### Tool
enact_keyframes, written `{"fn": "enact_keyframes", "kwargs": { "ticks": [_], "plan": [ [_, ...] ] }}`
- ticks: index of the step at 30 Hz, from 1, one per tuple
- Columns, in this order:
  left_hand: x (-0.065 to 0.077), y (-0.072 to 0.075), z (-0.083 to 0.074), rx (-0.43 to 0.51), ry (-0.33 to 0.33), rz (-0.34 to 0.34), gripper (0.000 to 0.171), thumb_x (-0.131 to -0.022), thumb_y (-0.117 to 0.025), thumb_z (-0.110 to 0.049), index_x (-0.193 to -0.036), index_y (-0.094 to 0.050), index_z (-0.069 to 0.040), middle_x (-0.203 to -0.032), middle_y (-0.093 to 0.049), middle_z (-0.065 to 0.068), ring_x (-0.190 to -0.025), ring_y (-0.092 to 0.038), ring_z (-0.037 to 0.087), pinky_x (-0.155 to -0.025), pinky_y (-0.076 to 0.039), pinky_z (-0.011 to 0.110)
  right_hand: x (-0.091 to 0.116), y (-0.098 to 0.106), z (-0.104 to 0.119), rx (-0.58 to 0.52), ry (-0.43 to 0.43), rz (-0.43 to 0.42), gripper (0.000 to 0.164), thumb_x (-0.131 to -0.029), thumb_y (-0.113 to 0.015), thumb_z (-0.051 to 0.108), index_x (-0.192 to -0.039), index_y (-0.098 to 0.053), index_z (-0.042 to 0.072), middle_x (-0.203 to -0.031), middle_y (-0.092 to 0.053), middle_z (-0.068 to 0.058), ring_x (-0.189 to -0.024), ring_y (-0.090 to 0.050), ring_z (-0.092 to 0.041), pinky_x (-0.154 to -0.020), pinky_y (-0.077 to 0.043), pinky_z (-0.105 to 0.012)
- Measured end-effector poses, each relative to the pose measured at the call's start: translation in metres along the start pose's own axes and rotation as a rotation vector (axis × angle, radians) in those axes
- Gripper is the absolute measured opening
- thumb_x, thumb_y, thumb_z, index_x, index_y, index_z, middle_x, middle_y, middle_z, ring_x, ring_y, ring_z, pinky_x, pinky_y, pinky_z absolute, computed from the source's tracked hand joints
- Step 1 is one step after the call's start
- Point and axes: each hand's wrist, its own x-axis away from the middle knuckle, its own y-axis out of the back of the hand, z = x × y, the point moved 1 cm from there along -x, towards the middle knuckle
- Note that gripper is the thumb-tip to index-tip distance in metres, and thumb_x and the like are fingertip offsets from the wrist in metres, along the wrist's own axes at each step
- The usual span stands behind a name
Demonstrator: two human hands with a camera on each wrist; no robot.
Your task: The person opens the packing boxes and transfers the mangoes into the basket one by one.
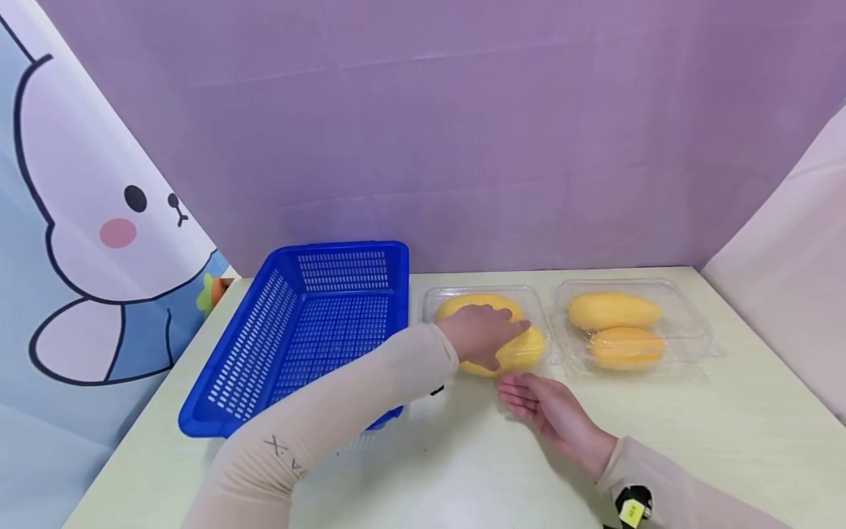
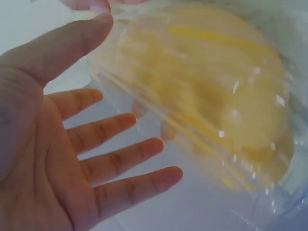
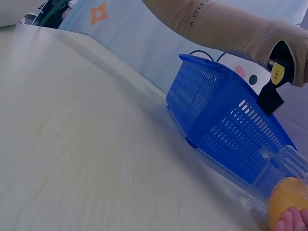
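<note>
Basket, blue, slotted, stands at left. Just right of it, first clear box holds yellow fruit, at least two; second clear box, farther right, holds two similar. Left hand, fingers spread, is over first clear box, grasping nothing; right hand, fingers loosely extended, is at its near edge, contact unclear. Pale table below; purple sheet behind, cartoon-printed cloth at left.

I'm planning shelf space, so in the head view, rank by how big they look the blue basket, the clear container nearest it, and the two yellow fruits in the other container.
1. Blue basket
2. Clear container nearest it
3. Upper yellow fruit and lower yellow fruit: too alike to rank
</note>
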Motion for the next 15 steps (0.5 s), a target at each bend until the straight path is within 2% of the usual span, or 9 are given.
{"fn": "enact_keyframes", "kwargs": {
  "ticks": [7,12,15],
  "plan": [
    [-0.007,-0.007,-0.005,0.042,0.042,-0.03,0.071,-0.089,-0.064,-0.037,-0.149,-0.027,-0.029,-0.151,-0.033,0.003,-0.133,-0.039,0.025,-0.105,-0.038,0.035,-0.008,-0.001,-0.004,-0.052,0.001,-0.007,0.026,-0.1,-0.039,0.01,-0.101,-0.064,0.005,-0.097,-0.07,-0.005,-0.096,-0.066,-0.014,-0.088,-0.051,-0.026],
    [-0.011,-0.013,-0.007,0.073,0.058,-0.024,0.059,-0.097,-0.049,-0.033,-0.15,-0.022,-0.031,-0.154,-0.026,0.006,-0.136,-0.033,0.029,-0.107,-0.036,0.039,-0.012,-0.001,-0.005,-0.077,-0.004,-0.037,0.028,-0.1,-0.038,0.009,-0.097,-0.066,0.006,-0.094,-0.07,-0.005,-0.094,-0.066,-0.013,-0.087,-0.051,-0.026],
    [-0.013,-0.015,-0.009,0.051,0.075,-0.021,0.054,-0.101,-0.041,-0.03,-0.151,-0.02,-0.032,-0.154,-0.026,0.007,-0.135,-0.034,0.031,-0.102,-0.041,0.039,-0.015,-0.001,-0.005,-0.078,-0.007,-0.05,0.027,-0.1,-0.038,0.01,-0.097,-0.065,0.005,-0.093,-0.07,-0.005,-0.092,-0.067,-0.013,-0.085,-0.052,-0.025]
  ]
}}
